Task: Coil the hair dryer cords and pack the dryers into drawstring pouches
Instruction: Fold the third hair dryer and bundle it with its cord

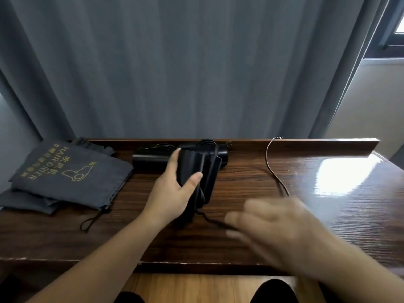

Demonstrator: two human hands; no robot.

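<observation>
My left grip (175,189) holds the black hair dryer (196,171); my blurred right grip (269,219), probably loose, touches its cord (216,223). Near the worktop's (251,182) front edge, cord may slip and uncoil.

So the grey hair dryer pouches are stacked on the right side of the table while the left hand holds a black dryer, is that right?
Not quite. The head view shows the grey pouches stacked on the left side of the table, not the right. The rest holds: the left hand grips a black dryer.
</observation>
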